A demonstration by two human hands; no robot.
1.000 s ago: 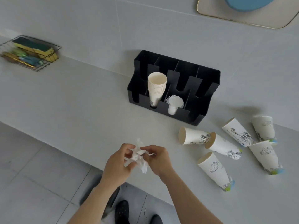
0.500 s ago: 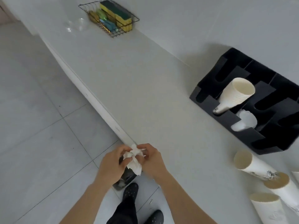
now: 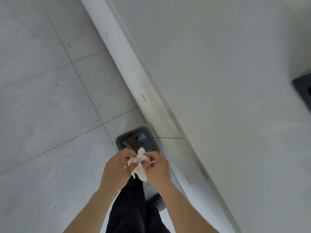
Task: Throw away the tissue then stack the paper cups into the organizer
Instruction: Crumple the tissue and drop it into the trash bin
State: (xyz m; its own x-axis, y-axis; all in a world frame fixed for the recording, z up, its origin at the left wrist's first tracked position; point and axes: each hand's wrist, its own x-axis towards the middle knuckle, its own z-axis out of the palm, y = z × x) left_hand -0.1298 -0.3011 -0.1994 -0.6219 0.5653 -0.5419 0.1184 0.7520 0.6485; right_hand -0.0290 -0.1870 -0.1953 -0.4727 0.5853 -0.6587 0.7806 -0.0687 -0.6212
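A crumpled white tissue (image 3: 139,161) is pinched between my left hand (image 3: 117,167) and my right hand (image 3: 157,167), both gripping it from either side. The hands hang over the floor just in front of a small grey bin (image 3: 152,132) that holds dark scraps and something blue. Only a blurred black corner of the organizer (image 3: 303,89) shows at the right edge. No paper cups are in view.
The grey counter (image 3: 218,81) runs diagonally from top middle to bottom right, its white front edge (image 3: 127,56) beside the bin. Pale floor tiles (image 3: 42,98) fill the left. My dark trousers (image 3: 133,207) and a black shoe (image 3: 157,202) are below the hands.
The view has swung down and left, off the counter and onto the floor. Both hands, still holding the tissue, have moved away from the counter edge to just in front of the bin.
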